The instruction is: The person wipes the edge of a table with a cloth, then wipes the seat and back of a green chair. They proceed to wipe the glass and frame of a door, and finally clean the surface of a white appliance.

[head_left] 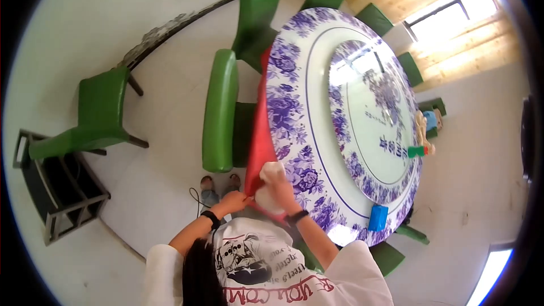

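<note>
A round table (292,136) with purple floral print has a red cloth (262,141) hanging from its near left edge. My left hand (235,200) is closed on the cloth's lower edge. Just right of it, my right hand (277,188) is wrapped round a white rag (265,197), which lies against the red cloth beside the table's rim. A round glass turntable (368,130) rests in the middle of the table.
Green chairs (220,113) stand around the table, and another green chair (102,105) is at the left near a black rack (62,184). A blue box (378,217) and a green-and-red object (417,152) are near the far right edge.
</note>
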The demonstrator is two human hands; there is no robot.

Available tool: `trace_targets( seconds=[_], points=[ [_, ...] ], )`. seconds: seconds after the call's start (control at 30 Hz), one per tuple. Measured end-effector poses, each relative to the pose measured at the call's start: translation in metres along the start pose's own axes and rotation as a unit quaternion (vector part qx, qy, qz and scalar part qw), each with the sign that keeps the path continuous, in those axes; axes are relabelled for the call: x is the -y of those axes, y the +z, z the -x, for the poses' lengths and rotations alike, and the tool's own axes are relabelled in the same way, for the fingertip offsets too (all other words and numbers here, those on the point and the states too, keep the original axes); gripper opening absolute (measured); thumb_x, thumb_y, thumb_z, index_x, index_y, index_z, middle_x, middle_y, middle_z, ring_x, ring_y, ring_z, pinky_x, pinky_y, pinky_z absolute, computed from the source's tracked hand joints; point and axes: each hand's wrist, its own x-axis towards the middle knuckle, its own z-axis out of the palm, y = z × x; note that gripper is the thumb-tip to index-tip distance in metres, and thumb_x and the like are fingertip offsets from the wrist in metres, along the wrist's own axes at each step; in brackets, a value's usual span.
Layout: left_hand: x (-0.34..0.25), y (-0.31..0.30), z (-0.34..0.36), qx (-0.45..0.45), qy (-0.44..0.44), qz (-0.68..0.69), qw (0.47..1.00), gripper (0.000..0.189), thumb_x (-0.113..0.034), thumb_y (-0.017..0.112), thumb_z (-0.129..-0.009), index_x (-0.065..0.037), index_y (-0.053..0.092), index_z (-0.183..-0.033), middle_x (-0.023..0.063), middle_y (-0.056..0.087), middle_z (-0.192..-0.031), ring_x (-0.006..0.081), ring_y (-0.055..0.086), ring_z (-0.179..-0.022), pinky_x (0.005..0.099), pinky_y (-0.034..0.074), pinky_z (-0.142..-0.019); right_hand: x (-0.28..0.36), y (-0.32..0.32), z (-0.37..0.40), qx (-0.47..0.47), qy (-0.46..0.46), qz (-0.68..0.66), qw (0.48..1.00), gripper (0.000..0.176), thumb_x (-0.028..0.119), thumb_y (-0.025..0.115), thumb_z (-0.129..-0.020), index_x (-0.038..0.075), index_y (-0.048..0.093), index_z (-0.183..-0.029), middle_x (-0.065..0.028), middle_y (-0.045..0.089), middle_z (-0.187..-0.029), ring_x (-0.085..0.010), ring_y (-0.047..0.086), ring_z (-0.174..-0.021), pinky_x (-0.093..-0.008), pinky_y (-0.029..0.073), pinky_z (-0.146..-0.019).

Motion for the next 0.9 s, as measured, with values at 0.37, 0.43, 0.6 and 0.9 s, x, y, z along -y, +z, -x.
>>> trace_targets(
  seconds=[0.37, 0.43, 0.6, 0.9],
  points=[
    [-0.028, -0.013, 0.007, -0.019, -0.018, -0.033, 0.999, 0.056, -0.045, 0.04, -0.09, 0.001, 0.06, -0.064, 0.0216, 0.058, -0.066, 0.04, 0.056, -0.067, 0.0497, 0.043, -0.063, 0.075, -0.076, -0.212, -0.269, -0.073, -0.045, 0.959, 0.049, 0.017, 0.059, -0.08, 0.028, 0.048, -0.127, -0.0195, 0.046, -0.106, -0.038, 0.055, -0.086, -0.0422, 0.049, -0.069],
    [-0.02, -0.01, 0.003, -0.004, -0.023, -0.032, 0.999, 0.055, -0.044, 0.041, -0.09, 0.0, 0.06, -0.064, 0.0213, 0.058, -0.067, 0.0398, 0.056, -0.067, 0.0493, 0.043, -0.063, 0.038, -0.024, -0.207, -0.141, -0.026, 0.056, 0.988, 0.043, 0.023, 0.055, -0.082, 0.029, 0.048, -0.124, -0.0195, 0.046, -0.109, -0.0385, 0.056, -0.088, -0.0449, 0.051, -0.069],
    [-0.013, -0.012, -0.01, 0.016, -0.004, -0.09, 0.996, 0.051, -0.043, 0.042, -0.089, -0.001, 0.062, -0.069, 0.0198, 0.06, -0.07, 0.0396, 0.057, -0.068, 0.0484, 0.044, -0.065, -0.008, 0.035, -0.095, -0.125, -0.134, 0.144, 0.972, 0.042, 0.016, 0.057, -0.076, 0.028, 0.055, -0.117, -0.0125, 0.044, -0.117, -0.0313, 0.052, -0.099, -0.0411, 0.049, -0.074],
    [-0.061, -0.032, -0.028, 0.128, -0.043, 0.15, 0.979, 0.047, -0.04, 0.047, -0.091, -0.001, 0.058, -0.069, 0.0079, 0.057, -0.059, 0.0167, 0.055, -0.055, 0.0311, 0.043, -0.055, -0.035, -0.015, 0.062, 0.079, 0.026, -0.108, 0.991, 0.054, 0.026, 0.065, -0.076, 0.017, 0.049, -0.127, -0.0215, 0.039, -0.124, -0.0385, 0.052, -0.1, -0.0441, 0.046, -0.081]
  ],
)
